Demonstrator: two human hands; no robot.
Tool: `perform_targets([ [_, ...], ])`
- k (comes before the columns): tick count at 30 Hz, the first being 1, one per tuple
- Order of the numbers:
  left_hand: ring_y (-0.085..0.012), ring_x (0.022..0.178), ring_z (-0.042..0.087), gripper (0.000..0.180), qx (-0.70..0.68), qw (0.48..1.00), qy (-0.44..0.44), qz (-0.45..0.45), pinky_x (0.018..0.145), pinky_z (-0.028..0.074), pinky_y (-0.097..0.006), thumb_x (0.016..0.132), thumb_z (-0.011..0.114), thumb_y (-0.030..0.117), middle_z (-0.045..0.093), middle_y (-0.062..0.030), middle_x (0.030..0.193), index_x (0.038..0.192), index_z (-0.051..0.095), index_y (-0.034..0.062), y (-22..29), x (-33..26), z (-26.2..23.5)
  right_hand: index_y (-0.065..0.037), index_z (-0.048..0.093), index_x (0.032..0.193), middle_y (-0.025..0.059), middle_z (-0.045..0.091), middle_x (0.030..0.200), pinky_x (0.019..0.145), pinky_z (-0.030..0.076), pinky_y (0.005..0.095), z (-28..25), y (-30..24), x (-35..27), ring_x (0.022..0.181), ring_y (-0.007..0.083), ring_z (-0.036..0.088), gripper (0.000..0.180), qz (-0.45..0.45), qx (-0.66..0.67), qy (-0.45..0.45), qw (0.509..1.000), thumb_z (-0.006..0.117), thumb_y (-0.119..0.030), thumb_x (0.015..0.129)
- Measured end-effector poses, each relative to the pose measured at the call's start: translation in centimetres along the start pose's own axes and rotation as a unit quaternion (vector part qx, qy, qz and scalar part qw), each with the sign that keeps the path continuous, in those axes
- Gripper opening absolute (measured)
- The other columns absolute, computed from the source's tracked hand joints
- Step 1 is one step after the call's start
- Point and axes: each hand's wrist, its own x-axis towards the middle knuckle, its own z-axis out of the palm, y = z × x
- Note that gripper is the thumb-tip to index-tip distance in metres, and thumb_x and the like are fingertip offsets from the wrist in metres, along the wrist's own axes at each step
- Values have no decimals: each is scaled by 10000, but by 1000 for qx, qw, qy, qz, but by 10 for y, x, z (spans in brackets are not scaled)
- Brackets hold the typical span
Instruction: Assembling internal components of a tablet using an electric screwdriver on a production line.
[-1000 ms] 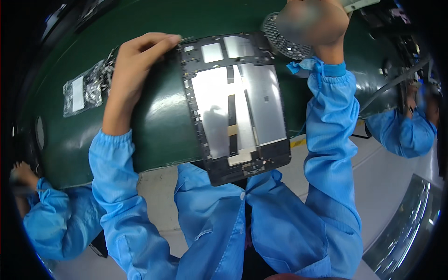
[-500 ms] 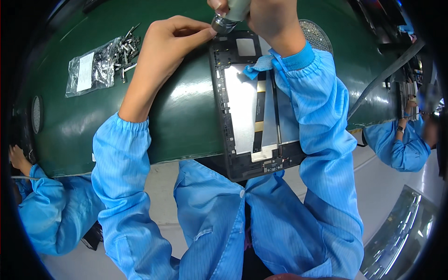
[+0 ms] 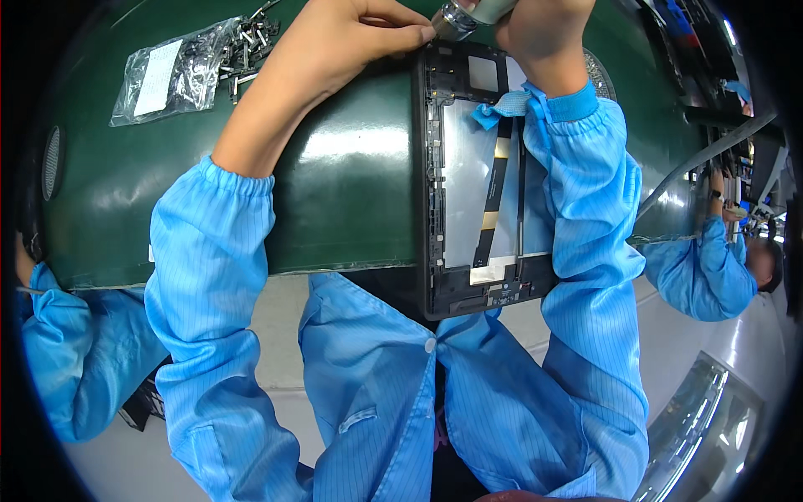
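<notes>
An opened tablet (image 3: 457,180), with a black frame, silver inner plate and dark ribbon cable (image 3: 495,188), extends past the table's near edge. At its far left corner my left hand (image 3: 355,42) has thumb and forefinger pinched together. Whatever they hold is too small to make out. My right hand (image 3: 548,29) grips a pale grey-green tool with a shiny metal collar (image 3: 454,20), close to those fingertips. The tool's upper part runs out of the picture, and its kind is unclear. A blue wrist strap (image 3: 505,106) hangs from my right wrist over the tablet.
On the green table (image 3: 351,192), a clear bag (image 3: 171,75) with a white label lies beside a pile of small dark and metallic parts (image 3: 248,46). A round speckled disc (image 3: 599,79) sits partly behind my right wrist. Co-workers in blue sleeves (image 3: 701,272) work on both sides.
The whole view has shifted, so table, tablet and hands appear higher, the tablet farther right. My left fingers stay pinched and the right hand keeps its hold on the tool at the tablet's corner.
</notes>
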Motion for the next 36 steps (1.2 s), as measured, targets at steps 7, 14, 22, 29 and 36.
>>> perform_targets([
  [7, -123, 726, 654, 186, -6, 1000, 9, -21, 672, 514, -261, 876, 759, 81, 756, -111, 820, 964, 768, -83, 14, -2, 1, 56, 641, 940, 108, 569, 604, 439, 419, 273, -3, 1, 2, 453, 163, 509, 234, 13, -16, -3, 1000, 529, -148, 915],
  [14, -120, 707, 649, 178, 13, 1000, 10, -5, 651, 507, -259, 880, 752, 81, 756, -104, 805, 954, 772, -80, 11, -3, 0, 43, 641, 948, 108, 563, 600, 447, 419, 273, -1, 2, 2, 457, 164, 506, 244, -1, -35, -15, 999, 513, -164, 925],
  [22, -116, 704, 644, 180, -8, 1000, 6, -21, 649, 504, -259, 884, 742, 82, 756, -105, 804, 958, 772, -78, 14, -3, 1, 49, 638, 966, 112, 584, 642, 457, 435, 280, -5, 4, 2, 475, 163, 521, 246, 13, -15, -17, 1000, 518, -161, 919],
  [29, -118, 704, 644, 176, -4, 1000, -3, -27, 651, 512, -263, 896, 736, 82, 735, -92, 785, 947, 763, -84, 12, -4, -1, 38, 627, 952, 129, 633, 836, 475, 446, 278, 3, 14, 2, 534, 150, 554, 232, -54, 0, -17, 998, 546, -179, 963],
  [36, -131, 704, 649, 165, 5, 1000, 0, 13, 656, 515, -271, 884, 745, 66, 729, -96, 791, 940, 758, -89, 7, 0, 0, 36, 629, 911, 88, 599, 717, 477, 433, 266, 13, -16, 0, 525, 143, 560, 192, 178, 169, 70, 967, 549, -128, 970],
])
